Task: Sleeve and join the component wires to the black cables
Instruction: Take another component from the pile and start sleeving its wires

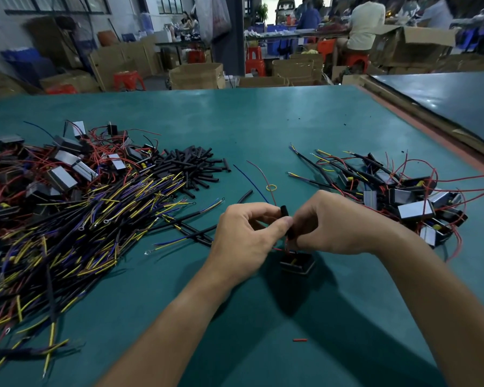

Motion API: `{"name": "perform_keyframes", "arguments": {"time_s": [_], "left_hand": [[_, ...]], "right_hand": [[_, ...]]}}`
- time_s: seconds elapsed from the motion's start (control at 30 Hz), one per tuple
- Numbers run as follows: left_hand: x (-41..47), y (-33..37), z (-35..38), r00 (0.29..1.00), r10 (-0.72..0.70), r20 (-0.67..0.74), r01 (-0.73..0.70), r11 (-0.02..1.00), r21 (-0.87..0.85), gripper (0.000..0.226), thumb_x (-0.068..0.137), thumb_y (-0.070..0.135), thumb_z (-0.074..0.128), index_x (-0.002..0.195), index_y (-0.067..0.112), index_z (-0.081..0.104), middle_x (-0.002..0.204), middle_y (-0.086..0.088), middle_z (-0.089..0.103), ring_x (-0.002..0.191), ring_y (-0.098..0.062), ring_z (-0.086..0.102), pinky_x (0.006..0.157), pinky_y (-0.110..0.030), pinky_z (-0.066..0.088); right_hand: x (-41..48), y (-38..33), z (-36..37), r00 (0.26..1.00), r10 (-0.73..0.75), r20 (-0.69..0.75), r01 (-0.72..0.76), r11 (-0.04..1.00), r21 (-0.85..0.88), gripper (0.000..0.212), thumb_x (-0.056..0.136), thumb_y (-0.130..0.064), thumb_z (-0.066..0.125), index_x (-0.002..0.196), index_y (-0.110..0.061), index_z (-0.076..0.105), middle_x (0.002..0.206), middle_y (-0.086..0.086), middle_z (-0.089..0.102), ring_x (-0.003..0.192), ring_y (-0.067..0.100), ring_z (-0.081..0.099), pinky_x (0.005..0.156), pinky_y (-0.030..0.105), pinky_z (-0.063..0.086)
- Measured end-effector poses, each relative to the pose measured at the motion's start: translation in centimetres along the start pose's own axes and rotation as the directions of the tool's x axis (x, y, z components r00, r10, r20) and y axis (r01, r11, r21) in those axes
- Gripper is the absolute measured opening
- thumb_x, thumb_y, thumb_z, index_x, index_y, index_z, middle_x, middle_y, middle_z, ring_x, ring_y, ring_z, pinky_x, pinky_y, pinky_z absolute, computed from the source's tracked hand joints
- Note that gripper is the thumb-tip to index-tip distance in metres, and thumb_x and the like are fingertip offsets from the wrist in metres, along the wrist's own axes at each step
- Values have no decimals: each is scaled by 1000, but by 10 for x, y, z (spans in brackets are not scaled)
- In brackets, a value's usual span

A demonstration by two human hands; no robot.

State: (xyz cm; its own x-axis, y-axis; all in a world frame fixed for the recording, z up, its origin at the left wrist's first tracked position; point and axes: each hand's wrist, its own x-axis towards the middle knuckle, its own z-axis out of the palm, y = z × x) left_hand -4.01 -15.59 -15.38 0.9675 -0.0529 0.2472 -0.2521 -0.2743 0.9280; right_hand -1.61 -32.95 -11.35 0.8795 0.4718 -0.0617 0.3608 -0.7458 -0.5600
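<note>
You have one wide-angle view, worn on your head, looking forward and down across the green table (263, 121). It sits close over your left hand (243, 236) and right hand (333, 227) at lower centre, while the workshop (235, 37) fills the frame's top edge, bent by the lens

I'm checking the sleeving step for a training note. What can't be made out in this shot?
Head view:
- Where the red wire enters the black sleeve: covered by fingertips of left hand and right hand.
- Component under the hands: partly hidden, shadowed.
- Black cable pile: cut by left edge.
- Background workers: blurred.
</note>
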Motion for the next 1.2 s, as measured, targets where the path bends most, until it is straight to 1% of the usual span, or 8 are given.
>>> {"name": "perform_keyframes", "arguments": {"time_s": [0.1,0.2,0.3,0.4,0.57,0.9,1.13,1.2], "left_hand": [[1,0,-2,1000,18,-25,-18,1000,-4,14,75,34,72,76,21,77,67,5,70,55,-14,56,56,-40,52],[1,0,-2,999,20,-51,-20,1000,1,11,75,31,71,72,22,76,62,9,69,52,-8,57,56,-28,48],[1,-1,-2,998,16,-56,-15,1000,8,11,74,31,70,70,22,75,60,9,68,52,-9,57,55,-28,48],[0,-1,-2,999,22,-48,-22,1000,10,11,75,30,70,67,24,74,55,10,64,50,-8,54,52,-23,41],[0,1,-3,999,14,-36,-14,1000,-15,10,76,28,71,72,21,76,63,3,70,54,-12,59,56,-36,53],[1,3,-7,999,16,-32,-17,999,-28,7,74,24,75,68,21,74,55,11,63,50,-11,52,52,-26,41],[2,1,-7,999,25,-25,-25,1000,9,9,75,19,76,67,17,72,56,5,65,51,-11,56,51,-24,43],[1,0,-5,1000,20,-18,-19,999,27,9,75,20,75,68,15,71,56,0,66,50,-12,55,51,-24,44]], "right_hand": [[0,-2,3,1000,22,-10,-23,997,-69,14,71,-36,80,75,-27,70,63,-14,67,58,3,59,57,22,46],[0,-1,3,999,48,-1,-48,995,-90,24,69,-43,80,82,-29,65,70,-13,69,66,4,64,64,25,53],[-1,-1,2,998,49,25,-47,995,-85,24,70,-43,78,84,-27,66,71,-11,69,67,4,65,66,25,54],[0,0,2,999,50,-5,-50,994,-100,14,72,-37,78,77,-25,71,64,-17,68,57,-2,60,57,17,48],[1,2,2,1000,18,-7,-18,994,-109,13,77,-34,77,68,-26,72,53,-20,61,48,0,52,47,12,38],[4,5,5,997,-31,-76,29,999,-27,14,75,-35,79,67,-27,71,54,-14,61,47,4,46,52,24,40],[3,1,6,996,-58,-68,62,996,63,8,81,-20,71,74,-22,72,65,-4,70,57,9,58,60,32,50],[1,3,3,999,-29,-39,31,998,48,4,82,-28,70,79,-26,72,66,-9,70,57,3,59,58,27,47]]}}
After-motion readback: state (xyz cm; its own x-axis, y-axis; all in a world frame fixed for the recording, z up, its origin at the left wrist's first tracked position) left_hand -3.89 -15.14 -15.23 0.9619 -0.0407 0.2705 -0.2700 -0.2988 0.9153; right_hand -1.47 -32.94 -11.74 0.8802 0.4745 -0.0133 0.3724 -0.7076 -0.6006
